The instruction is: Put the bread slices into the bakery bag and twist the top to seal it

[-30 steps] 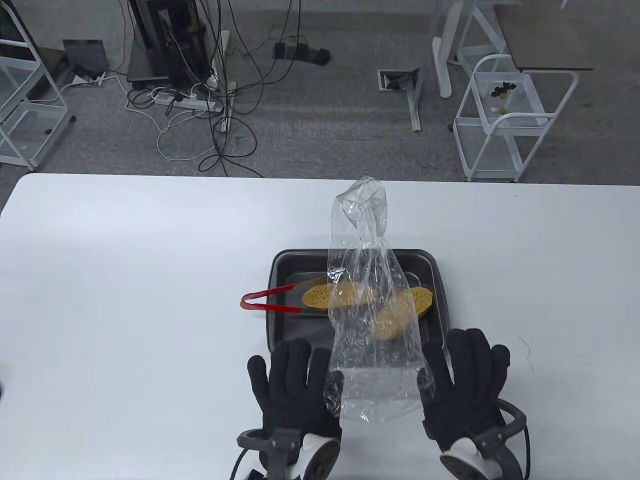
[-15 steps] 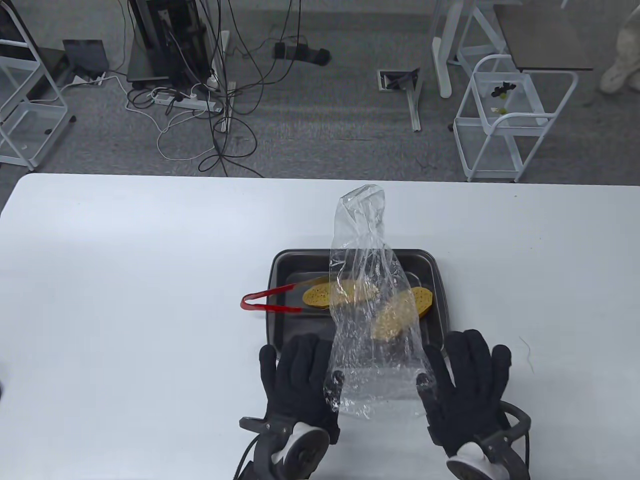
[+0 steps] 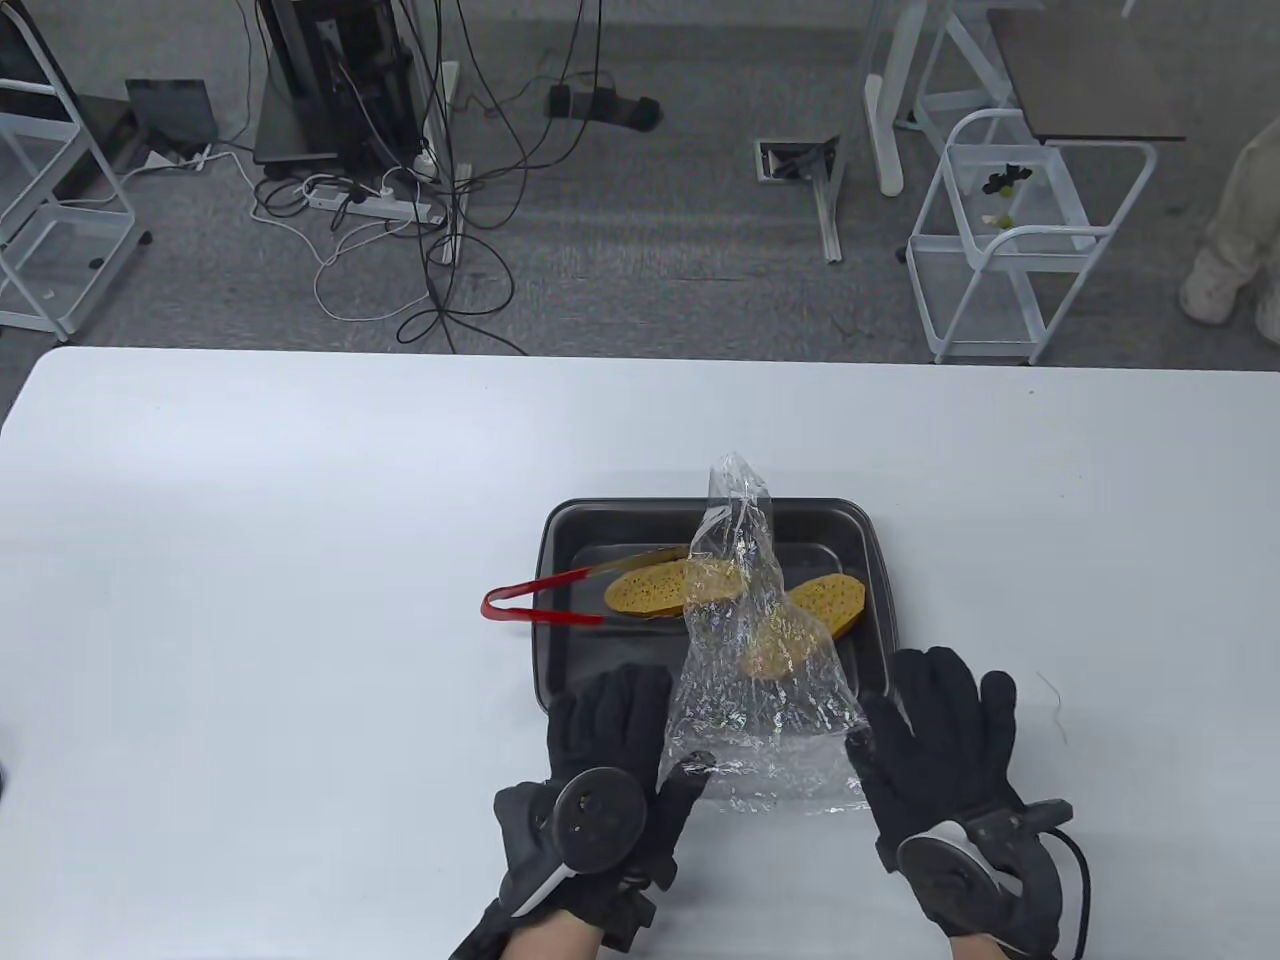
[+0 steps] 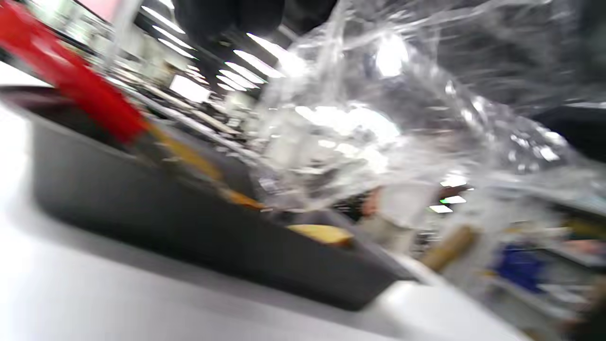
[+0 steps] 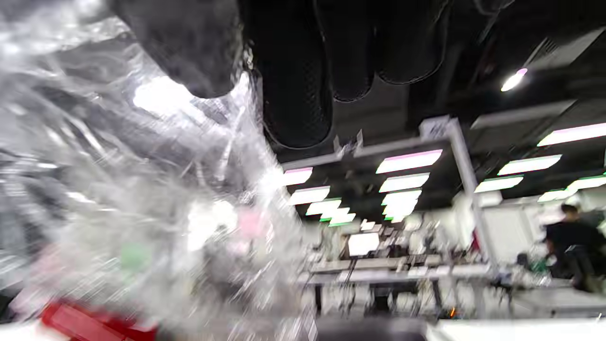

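Both hands hold the clear plastic bag (image 3: 752,680) by its near end, above the tabletop (image 3: 250,560); the left hand (image 3: 610,740) pinches the bag's left corner, its thumb pressed into the film, and the right hand (image 3: 930,740) pinches the right corner, its other fingers spread; the bag's far end rises to a crumpled point over the dark baking tray (image 3: 860,530); two bread slices (image 3: 650,592) lie in the tray, partly seen through the film, none inside the bag; red tongs (image 3: 530,600) rest across the tray's left rim, their tips beside the left slice; both wrist views are blurred, showing mostly crinkled film.
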`<state>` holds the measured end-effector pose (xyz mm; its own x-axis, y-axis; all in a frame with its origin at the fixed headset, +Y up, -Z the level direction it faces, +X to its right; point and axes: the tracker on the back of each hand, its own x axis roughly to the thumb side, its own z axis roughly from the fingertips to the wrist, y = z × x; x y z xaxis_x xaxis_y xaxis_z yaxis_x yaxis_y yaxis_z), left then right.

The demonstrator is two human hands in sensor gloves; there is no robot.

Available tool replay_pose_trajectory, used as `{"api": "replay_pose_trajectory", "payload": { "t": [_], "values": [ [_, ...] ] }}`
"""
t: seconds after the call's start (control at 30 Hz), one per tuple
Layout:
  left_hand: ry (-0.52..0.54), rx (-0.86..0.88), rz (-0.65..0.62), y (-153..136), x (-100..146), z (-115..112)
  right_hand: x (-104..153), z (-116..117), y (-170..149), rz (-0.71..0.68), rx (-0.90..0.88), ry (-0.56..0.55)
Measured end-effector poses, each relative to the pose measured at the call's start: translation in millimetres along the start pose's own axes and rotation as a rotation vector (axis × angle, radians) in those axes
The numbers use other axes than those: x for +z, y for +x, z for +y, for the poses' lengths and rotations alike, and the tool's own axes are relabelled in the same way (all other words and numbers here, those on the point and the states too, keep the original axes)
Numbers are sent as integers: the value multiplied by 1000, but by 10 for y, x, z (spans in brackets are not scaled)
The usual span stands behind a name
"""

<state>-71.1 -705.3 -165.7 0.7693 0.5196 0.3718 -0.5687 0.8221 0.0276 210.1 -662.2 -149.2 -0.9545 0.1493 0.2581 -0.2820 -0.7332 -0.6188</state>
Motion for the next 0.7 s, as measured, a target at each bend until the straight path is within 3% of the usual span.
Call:
{"api": "replay_pose_trajectory", "payload": {
  "t": [0.1, 0.23, 0.37, 0.47, 0.7],
  "values": [
    [60, -66, -114, 112, 56, 33, -91, -176, -24, 54, 61, -128],
    [64, -90, -163, 165, 82, 25, -305, -385, -33, 91, 271, -105],
    [49, -111, -144, 140, 66, -1, -568, -516, -22, 133, 540, 54],
    [47, -140, -121, 121, 43, -7, -732, -483, -34, 151, 701, 190],
    [25, -206, -78, 91, 15, -46, -900, -140, -84, 207, 758, 355]
  ]
}}
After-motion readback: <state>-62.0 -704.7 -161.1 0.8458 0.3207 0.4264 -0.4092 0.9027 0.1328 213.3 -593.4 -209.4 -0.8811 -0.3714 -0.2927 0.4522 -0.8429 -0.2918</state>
